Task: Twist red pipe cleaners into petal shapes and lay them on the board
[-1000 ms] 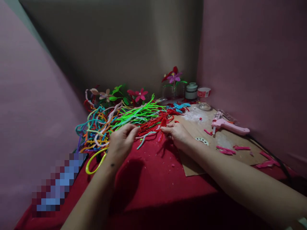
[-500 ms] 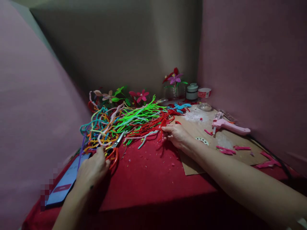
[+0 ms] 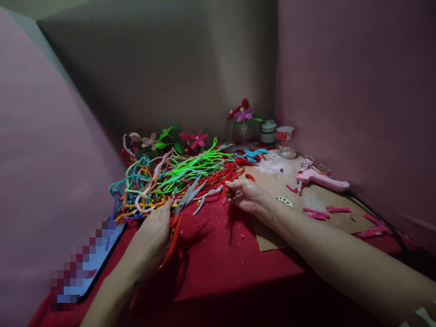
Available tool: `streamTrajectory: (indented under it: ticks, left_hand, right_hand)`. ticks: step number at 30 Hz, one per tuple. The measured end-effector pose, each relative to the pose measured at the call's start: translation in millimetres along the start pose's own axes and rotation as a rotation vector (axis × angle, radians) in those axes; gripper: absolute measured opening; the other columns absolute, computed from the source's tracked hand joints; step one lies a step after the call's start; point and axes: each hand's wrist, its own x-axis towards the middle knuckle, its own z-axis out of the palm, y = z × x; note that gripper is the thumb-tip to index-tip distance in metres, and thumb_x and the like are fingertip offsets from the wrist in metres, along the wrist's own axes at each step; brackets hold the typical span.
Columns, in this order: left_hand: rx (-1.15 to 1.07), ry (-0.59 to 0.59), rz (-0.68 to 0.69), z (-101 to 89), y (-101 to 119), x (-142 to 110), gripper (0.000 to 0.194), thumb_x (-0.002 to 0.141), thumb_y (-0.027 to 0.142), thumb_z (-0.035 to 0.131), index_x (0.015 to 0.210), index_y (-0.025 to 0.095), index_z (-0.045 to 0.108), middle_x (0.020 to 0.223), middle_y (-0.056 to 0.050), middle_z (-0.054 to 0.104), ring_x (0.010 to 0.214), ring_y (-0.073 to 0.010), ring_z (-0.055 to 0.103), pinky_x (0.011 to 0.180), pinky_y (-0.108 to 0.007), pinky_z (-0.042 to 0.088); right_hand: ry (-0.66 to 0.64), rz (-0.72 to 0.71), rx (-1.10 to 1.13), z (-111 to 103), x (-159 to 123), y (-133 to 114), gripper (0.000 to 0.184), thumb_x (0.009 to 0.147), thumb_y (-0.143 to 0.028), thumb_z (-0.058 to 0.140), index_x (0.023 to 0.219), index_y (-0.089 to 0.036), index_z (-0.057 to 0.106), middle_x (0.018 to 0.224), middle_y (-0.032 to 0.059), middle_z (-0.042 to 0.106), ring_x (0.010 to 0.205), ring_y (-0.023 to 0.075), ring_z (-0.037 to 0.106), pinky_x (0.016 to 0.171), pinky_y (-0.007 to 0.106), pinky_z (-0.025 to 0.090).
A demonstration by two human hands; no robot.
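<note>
My left hand (image 3: 155, 234) is closed on a pair of scissors (image 3: 176, 227) with orange-red handles. Their blades are parted and point up and to the right, over the edge of the pipe cleaner pile. Between the fingertips of my right hand (image 3: 243, 194) is a red pipe cleaner piece (image 3: 224, 191), its lower end hanging down. Left of and behind the hands lies a heap of green pipe cleaners (image 3: 190, 169), with red pipe cleaners (image 3: 216, 178) along its near side. Multicoloured bent pipe cleaners (image 3: 136, 181) tangle at its left.
A cardboard sheet (image 3: 272, 238) on the right bears a pink glue gun (image 3: 322, 179) and pink scraps (image 3: 316, 213). A phone (image 3: 98, 263) lies at the left edge. Pipe cleaner flowers (image 3: 197, 138), a small jar (image 3: 268, 131) and a tape roll (image 3: 285, 132) stand at the back.
My left hand has lifted the scissors off the table and brought them rightward, blades now apart, nearer my right hand. My right hand keeps its pinch on the red piece.
</note>
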Motion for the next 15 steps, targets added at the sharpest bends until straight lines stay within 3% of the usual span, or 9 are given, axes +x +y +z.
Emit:
streamTrajectory:
  ticks: [3,7,11,15]
  left_hand:
    - [0.096,-0.047,0.081,11.6,3.7,5.3,0.050,0.082,0.020,0.032,0.128,0.001,0.035,0.122,-0.024,0.051,0.111,-0.0280,0.050,0.092,-0.041,0.039]
    - [0.065,-0.065,0.135,16.2,20.4,8.7,0.048,0.083,0.017,0.030,0.129,0.005,0.034,0.122,-0.021,0.051,0.111,-0.0264,0.050,0.092,-0.040,0.040]
    - [-0.001,-0.077,0.122,14.8,30.2,12.9,0.046,0.082,0.015,0.031,0.127,0.006,0.037,0.122,-0.021,0.051,0.111,-0.0263,0.049,0.092,-0.041,0.040]
    - [-0.061,-0.048,0.111,15.8,25.5,12.9,0.046,0.083,0.016,0.031,0.127,0.005,0.035,0.121,-0.020,0.051,0.111,-0.0258,0.049,0.093,-0.042,0.040]
  right_hand:
    - [-0.039,0.029,0.038,0.6,-1.6,0.0,0.014,0.067,-0.010,0.057,0.056,-0.015,0.050,0.047,-0.0005,0.050,0.047,0.0102,0.046,0.054,0.026,0.038]
    - [-0.064,0.087,0.092,1.8,-5.0,1.2,0.014,0.069,-0.009,0.055,0.058,-0.015,0.050,0.049,-0.0005,0.051,0.047,0.0106,0.046,0.057,0.027,0.040]
    - [-0.085,0.142,0.182,2.7,-7.5,-0.2,0.016,0.072,-0.007,0.051,0.058,-0.015,0.049,0.048,-0.0001,0.051,0.047,0.0105,0.046,0.056,0.026,0.041]
    - [-0.100,0.145,0.243,2.7,-7.8,-2.8,0.017,0.074,-0.008,0.048,0.058,-0.015,0.049,0.050,0.0015,0.052,0.050,0.0119,0.049,0.056,0.026,0.041]
